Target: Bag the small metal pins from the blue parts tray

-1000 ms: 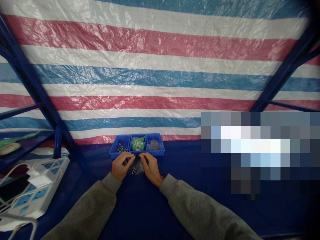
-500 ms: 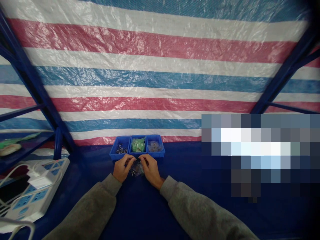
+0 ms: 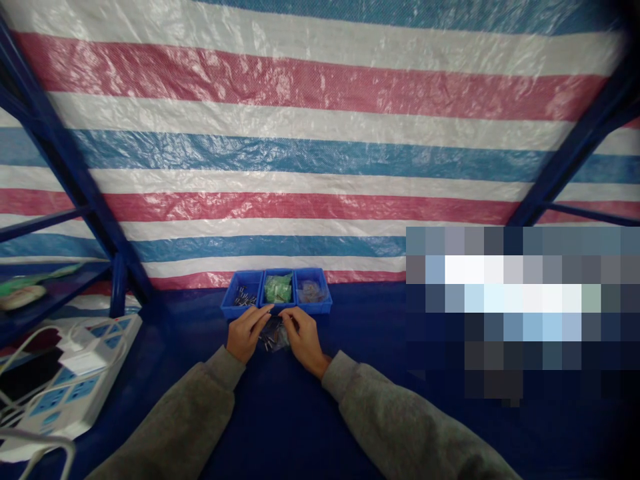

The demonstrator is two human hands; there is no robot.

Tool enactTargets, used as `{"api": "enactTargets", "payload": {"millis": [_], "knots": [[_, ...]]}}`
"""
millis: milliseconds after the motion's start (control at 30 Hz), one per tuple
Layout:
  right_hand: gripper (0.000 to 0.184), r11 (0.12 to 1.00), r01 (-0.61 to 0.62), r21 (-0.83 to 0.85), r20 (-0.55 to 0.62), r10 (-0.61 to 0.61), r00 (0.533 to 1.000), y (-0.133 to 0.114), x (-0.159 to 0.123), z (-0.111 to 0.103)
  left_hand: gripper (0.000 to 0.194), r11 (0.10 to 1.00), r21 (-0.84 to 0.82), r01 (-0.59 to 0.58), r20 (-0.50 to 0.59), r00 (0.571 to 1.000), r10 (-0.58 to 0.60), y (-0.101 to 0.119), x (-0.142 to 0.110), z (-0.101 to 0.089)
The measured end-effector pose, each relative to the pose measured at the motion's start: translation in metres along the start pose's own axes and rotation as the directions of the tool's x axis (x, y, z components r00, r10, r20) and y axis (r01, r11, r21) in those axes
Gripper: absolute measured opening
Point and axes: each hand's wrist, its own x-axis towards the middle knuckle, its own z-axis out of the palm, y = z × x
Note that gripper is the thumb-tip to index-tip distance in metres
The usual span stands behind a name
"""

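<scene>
A small clear plastic bag point(image 3: 274, 337) with dark and silvery pieces in it hangs between my hands, just in front of the blue bins. My left hand point(image 3: 244, 335) pinches the bag's top edge from the left, thumb and fingers pressed together. From the right, my right hand point(image 3: 303, 339) grips the same edge with bent fingers. The fingertips of both hands are a short way apart, and the edge between them is too small to make out clearly.
Behind my hands stand three joined blue bins: the left bin point(image 3: 230, 308) holds loose metal pieces, the middle one green packets point(image 3: 278, 289), the right one clear bags point(image 3: 311, 291). A white power strip point(image 3: 75, 400) with cables lies at left. A pixelated patch hides the right side.
My left fingertips have shifted slightly up and to the right along the bag's top edge. My right hand stays nearly in place. The view has shifted a little.
</scene>
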Motion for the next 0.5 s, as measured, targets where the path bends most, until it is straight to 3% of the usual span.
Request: {"api": "enactTargets", "payload": {"millis": [500], "knots": [[0.024, 1.0, -0.005, 0.004, 0.006, 0.005, 1.0, 0.0011, -0.0005, 0.0001, 0.031, 0.997, -0.013, 0.075, 0.09, 0.993, -0.073, 0.0034, 0.0032, 0.0033]]}}
